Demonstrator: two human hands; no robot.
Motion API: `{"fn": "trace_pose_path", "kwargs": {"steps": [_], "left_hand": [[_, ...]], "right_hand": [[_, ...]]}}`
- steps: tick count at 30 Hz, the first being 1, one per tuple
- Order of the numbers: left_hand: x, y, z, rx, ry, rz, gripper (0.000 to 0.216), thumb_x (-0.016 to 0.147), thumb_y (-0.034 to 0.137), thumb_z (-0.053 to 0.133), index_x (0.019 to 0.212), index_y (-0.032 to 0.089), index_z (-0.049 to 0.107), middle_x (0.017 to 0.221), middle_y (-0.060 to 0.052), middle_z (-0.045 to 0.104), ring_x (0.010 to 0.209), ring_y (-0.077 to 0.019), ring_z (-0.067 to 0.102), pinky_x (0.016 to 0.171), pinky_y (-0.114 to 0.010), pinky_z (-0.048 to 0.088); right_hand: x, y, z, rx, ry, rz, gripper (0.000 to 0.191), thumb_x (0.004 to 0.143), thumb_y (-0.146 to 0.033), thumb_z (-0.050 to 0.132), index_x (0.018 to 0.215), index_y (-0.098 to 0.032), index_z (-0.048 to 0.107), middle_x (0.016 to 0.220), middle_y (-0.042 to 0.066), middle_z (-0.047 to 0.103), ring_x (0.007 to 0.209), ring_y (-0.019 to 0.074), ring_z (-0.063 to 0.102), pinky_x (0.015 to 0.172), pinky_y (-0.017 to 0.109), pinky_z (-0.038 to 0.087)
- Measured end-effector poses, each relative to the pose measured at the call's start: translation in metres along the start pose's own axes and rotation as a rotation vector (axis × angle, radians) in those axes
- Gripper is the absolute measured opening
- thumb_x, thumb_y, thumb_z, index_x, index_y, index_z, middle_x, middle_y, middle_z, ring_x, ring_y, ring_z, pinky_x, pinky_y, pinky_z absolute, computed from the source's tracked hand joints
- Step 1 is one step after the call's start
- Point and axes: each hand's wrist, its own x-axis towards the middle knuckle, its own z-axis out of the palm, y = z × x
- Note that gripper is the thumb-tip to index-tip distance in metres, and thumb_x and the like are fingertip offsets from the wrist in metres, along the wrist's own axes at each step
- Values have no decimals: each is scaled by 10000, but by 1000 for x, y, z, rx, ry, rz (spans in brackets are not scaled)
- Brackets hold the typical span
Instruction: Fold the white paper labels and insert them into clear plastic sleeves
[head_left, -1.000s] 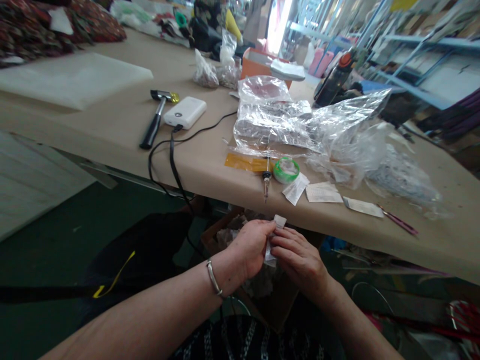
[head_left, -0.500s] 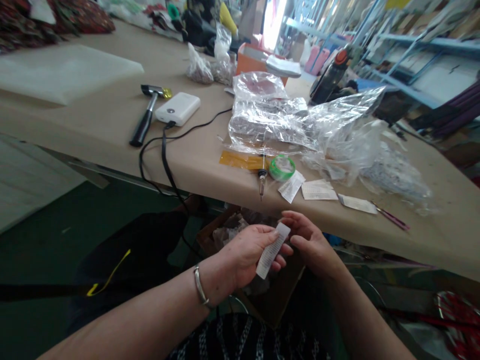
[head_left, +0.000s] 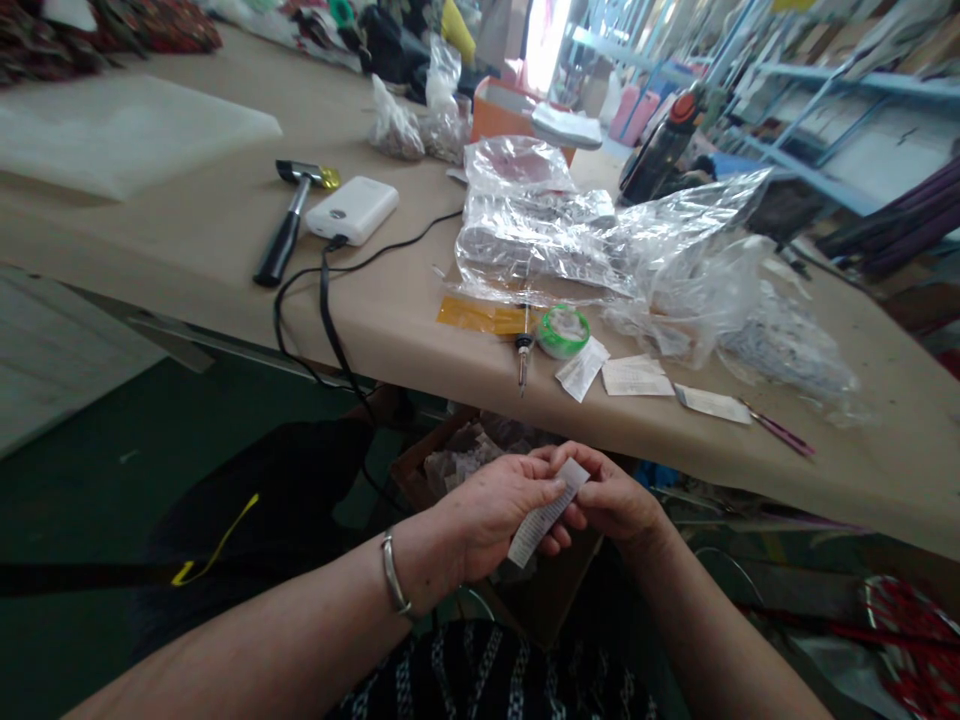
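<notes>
My left hand (head_left: pixel 491 510), with a metal bangle at the wrist, is closed on a narrow white printed label (head_left: pixel 545 518), its thumb lying on the label's face. The fingers of my right hand (head_left: pixel 621 503) are pinched at the label's upper end and touch the left fingers. Both hands are in front of the table edge, above a cardboard box (head_left: pixel 416 462) with crumpled clear plastic scraps (head_left: pixel 469 452) in it. On the table just beyond lie a folded printed slip (head_left: pixel 583 369), two flat printed labels (head_left: pixel 637 377) and purple tweezers (head_left: pixel 781 430).
A pen-like soldering tool (head_left: pixel 523 360) points over the table edge beside a green tape roll (head_left: pixel 562 332) and an amber strip (head_left: pixel 480 316). Clear plastic bags (head_left: pixel 540 245) lie behind. To the left are a hammer (head_left: pixel 285 235), a white power bank (head_left: pixel 354 208) and a black cable (head_left: pixel 330 320).
My right hand has moved left, and its fingers have closed onto the label's upper end. The label is tilted a little further to the right.
</notes>
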Motion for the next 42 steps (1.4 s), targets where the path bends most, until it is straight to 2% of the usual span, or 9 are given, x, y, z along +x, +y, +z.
{"fn": "trace_pose_path", "kwargs": {"steps": [3, 7, 13, 16, 19, 29, 33, 38, 42], "left_hand": [[0, 0, 0, 43, 27, -21, 174, 800, 270, 600, 797, 98, 629, 652, -50, 621, 445, -63, 506, 461, -184, 396], [-1, 2, 1, 32, 94, 2, 158, 810, 243, 573, 745, 103, 607, 632, -42, 610, 450, -71, 514, 465, -192, 397], [-3, 5, -1, -70, 174, 80, 175, 799, 284, 597, 768, 112, 592, 658, -34, 599, 472, -78, 522, 480, -205, 386], [-3, 5, -3, -79, 192, 108, 151, 775, 262, 618, 763, 114, 588, 651, -30, 598, 474, -80, 521, 487, -209, 388], [-2, 4, -5, -64, 202, 122, 125, 772, 239, 605, 753, 117, 590, 629, -22, 590, 468, -85, 518, 478, -211, 387], [1, 2, -10, -77, 194, 134, 112, 811, 197, 533, 761, 116, 592, 578, -13, 567, 453, -90, 517, 463, -207, 388], [0, 2, -12, -83, 185, 139, 135, 824, 216, 523, 768, 112, 589, 633, -23, 580, 467, -80, 519, 459, -198, 375], [1, 1, -14, -34, 207, 175, 168, 825, 252, 530, 774, 104, 592, 687, -40, 594, 500, -80, 527, 476, -197, 379], [2, 0, -16, 11, 251, 225, 174, 810, 261, 534, 740, 110, 581, 666, -30, 581, 501, -80, 511, 471, -197, 373]], "right_hand": [[0, -2, -1, -63, 0, 7, 359, 667, -385, 744, 936, -199, 596, 1101, 85, 620, 754, 157, 638, 636, 287, 523], [0, -9, 4, -232, 67, -64, 473, 715, -401, 703, 1131, -239, 547, 1163, 90, 614, 922, 200, 637, 784, 358, 524], [-3, -23, 26, -931, 425, -315, 365, 827, -306, 589, 1183, -235, 554, 1152, 77, 611, 1045, 212, 590, 931, 378, 465], [-2, -25, 34, -1200, 467, -382, 316, 849, -305, 558, 1149, -212, 582, 1124, 90, 614, 1041, 223, 582, 917, 376, 472], [1, -23, 38, -1285, 445, -384, 281, 869, -305, 531, 1121, -200, 597, 1077, 94, 630, 1007, 223, 594, 879, 366, 491], [7, -17, 39, -1264, 409, -344, 275, 881, -281, 513, 1134, -205, 591, 1066, 81, 642, 994, 210, 601, 878, 347, 484], [9, -14, 38, -1074, 480, -292, 310, 868, -307, 530, 1161, -209, 549, 983, 55, 657, 890, 183, 625, 826, 316, 493], [16, -11, 35, -731, 511, -199, 179, 820, -354, 587, 861, -179, 586, 736, -4, 607, 653, 123, 563, 599, 218, 461], [21, -8, 35, -626, 533, -131, 183, 805, -342, 603, 750, -171, 572, 643, -33, 547, 572, 89, 485, 546, 196, 406]]}}
